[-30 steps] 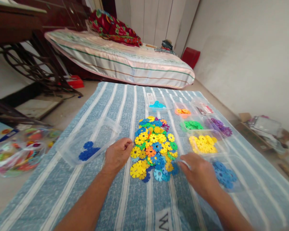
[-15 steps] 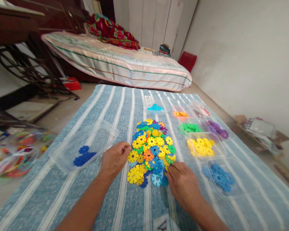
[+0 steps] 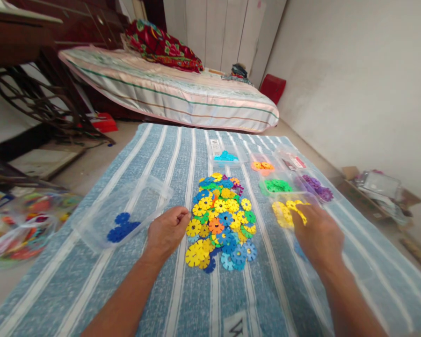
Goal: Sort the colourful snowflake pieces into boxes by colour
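Striped blue cloth (image 3: pixel 182 154) on the floor carries a pile of coloured discs (image 3: pixel 221 220). Left hand (image 3: pixel 168 230), loosely curled, touches its 9 o'clock edge. Right hand (image 3: pixel 317 236), blurred, grip unclear, hovers over the yellow-disc tray (image 3: pixel 291 196) at 3 o'clock.

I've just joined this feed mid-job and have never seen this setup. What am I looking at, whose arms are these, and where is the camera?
There is no machine here. One camera worn on a person's head looks down at their own bare hands. A striped cloth holds a mixed pile of coloured discs and clear trays sorted by colour. The left hand rests curled beside the pile. The right hand reaches over the yellow tray. Whether its grip holds a disc is unclear.
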Demonstrator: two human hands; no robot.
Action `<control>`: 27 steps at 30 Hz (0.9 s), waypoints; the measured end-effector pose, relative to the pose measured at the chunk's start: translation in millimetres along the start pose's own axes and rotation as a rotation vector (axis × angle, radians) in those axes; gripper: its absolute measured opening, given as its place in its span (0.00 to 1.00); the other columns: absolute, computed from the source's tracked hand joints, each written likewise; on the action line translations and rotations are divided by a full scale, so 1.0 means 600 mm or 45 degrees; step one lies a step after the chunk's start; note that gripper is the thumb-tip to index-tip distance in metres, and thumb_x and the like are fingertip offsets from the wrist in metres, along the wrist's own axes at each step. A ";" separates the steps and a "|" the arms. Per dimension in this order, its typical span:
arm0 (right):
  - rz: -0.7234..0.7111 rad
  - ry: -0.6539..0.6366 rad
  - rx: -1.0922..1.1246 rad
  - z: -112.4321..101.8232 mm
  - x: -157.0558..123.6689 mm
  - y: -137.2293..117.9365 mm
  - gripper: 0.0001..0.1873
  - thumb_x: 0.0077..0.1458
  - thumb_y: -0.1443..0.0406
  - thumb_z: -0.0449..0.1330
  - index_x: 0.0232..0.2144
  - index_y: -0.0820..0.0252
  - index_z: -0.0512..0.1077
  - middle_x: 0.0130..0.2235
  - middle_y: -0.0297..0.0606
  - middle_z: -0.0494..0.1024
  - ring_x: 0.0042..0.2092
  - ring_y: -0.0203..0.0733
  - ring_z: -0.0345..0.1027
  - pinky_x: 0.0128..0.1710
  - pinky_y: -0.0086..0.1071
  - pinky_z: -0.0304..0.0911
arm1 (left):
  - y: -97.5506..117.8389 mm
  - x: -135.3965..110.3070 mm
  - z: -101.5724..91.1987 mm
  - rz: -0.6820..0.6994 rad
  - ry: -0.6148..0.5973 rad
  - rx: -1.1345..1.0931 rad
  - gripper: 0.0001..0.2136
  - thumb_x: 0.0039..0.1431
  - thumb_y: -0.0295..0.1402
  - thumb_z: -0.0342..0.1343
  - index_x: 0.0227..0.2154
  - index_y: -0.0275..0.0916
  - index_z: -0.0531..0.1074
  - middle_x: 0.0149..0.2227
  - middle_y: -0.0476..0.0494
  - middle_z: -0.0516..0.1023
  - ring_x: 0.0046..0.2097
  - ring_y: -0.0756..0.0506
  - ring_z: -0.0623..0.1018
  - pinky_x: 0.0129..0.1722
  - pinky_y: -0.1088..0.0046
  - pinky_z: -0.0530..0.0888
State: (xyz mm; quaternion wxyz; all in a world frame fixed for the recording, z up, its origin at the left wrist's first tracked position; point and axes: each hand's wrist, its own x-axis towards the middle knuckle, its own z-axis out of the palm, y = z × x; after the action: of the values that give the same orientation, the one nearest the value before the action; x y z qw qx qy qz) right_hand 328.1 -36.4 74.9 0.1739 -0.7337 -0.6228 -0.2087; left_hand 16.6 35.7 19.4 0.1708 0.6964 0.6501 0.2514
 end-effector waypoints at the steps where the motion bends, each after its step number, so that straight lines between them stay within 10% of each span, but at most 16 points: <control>1: 0.028 0.040 -0.024 0.000 0.002 0.006 0.15 0.58 0.61 0.50 0.36 0.62 0.74 0.35 0.43 0.76 0.37 0.45 0.67 0.36 0.34 0.58 | -0.001 0.000 0.001 0.002 -0.001 0.000 0.13 0.53 0.42 0.45 0.29 0.42 0.71 0.27 0.50 0.76 0.32 0.47 0.74 0.30 0.75 0.65; 12: -0.231 -0.670 0.403 0.008 -0.079 -0.100 0.08 0.57 0.65 0.53 0.29 0.58 0.72 0.34 0.38 0.74 0.39 0.41 0.66 0.39 0.31 0.59 | -0.007 0.001 0.008 0.014 0.021 -0.003 0.14 0.53 0.42 0.45 0.29 0.41 0.72 0.27 0.49 0.76 0.31 0.48 0.74 0.30 0.75 0.65; 27: -0.121 -0.764 0.545 0.013 -0.088 -0.091 0.06 0.48 0.68 0.60 0.32 0.59 0.70 0.46 0.41 0.71 0.49 0.47 0.63 0.47 0.38 0.58 | -0.009 0.000 0.010 0.001 0.027 -0.011 0.13 0.53 0.41 0.45 0.29 0.42 0.72 0.26 0.50 0.76 0.31 0.48 0.74 0.30 0.75 0.64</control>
State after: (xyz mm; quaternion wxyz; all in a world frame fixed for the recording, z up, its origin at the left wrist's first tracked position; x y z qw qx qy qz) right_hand 267.7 -67.7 40.4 0.1232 -0.6795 -0.7090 0.1429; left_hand 15.6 36.8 11.6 0.1671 0.6932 0.6505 0.2616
